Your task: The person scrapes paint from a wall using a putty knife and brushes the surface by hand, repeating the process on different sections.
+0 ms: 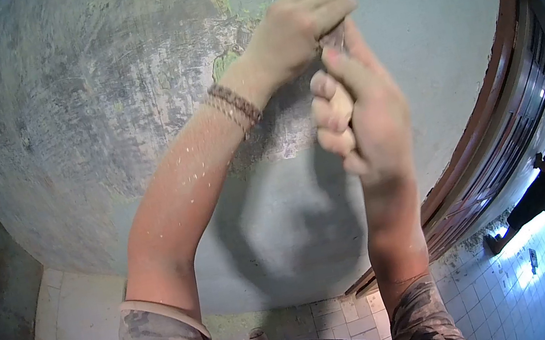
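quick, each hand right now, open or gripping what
Left hand: laid over the blade of the scraper; whether it grips can't be told.
Right hand: closed, holding the scraper.

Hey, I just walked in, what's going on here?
Someone is holding a flat scraper up at a wall with both hands. The right hand is wrapped around its handle, while the left hand lies over the blade. The wall is patchy and worn to the left and smoother to the right. Pale specks dot the left forearm. Another person is off to the far right.
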Demonstrator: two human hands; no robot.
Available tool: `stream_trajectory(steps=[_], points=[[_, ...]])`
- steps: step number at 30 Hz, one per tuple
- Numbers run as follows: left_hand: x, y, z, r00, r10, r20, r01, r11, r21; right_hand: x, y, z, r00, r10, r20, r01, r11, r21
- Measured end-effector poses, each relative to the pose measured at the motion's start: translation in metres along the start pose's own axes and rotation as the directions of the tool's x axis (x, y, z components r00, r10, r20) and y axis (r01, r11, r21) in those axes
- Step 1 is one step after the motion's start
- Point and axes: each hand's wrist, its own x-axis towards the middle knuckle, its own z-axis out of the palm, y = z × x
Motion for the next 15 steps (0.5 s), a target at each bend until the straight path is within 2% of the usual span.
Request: stream_trajectory(steps=[3, 4, 8, 11, 12, 15], points=[[-0.029, 0.012, 0.003, 0.997, 0.049, 0.067, -0.047, 0.999, -0.027, -0.019, 0.029, -0.01, 0.997, 0.054, -0.062, -0.053, 0.998, 0.016], [-0.025, 0.005, 0.005, 0.995, 0.088, 0.056, -0.087, 0.996, -0.021, -0.016, 0.028, -0.009, 0.999, 0.028, -0.034, -0.026, 0.999, 0.034], [0.023, -0.032, 0.003, 0.996, 0.093, 0.004, -0.093, 0.996, -0.006, 0.023, -0.009, 0.004, 0.994, -0.09, 0.062, 0.089, 0.996, 0.026], [-0.006, -0.005, 0.002, 0.998, 0.049, 0.04, -0.048, 0.998, -0.027, -0.001, 0.006, -0.002, 1.0, -0.011, 0.012, 0.011, 1.0, 0.025], [-0.027, 0.004, 0.006, 0.996, 0.053, 0.076, -0.052, 0.999, -0.007, -0.014, 0.023, -0.009, 1.0, 0.023, -0.019, -0.022, 0.999, 0.033], [-0.029, 0.001, 0.01, 0.994, 0.089, 0.058, -0.089, 0.996, -0.01, -0.011, 0.031, -0.015, 0.999, 0.04, -0.012, -0.039, 0.998, 0.057]])
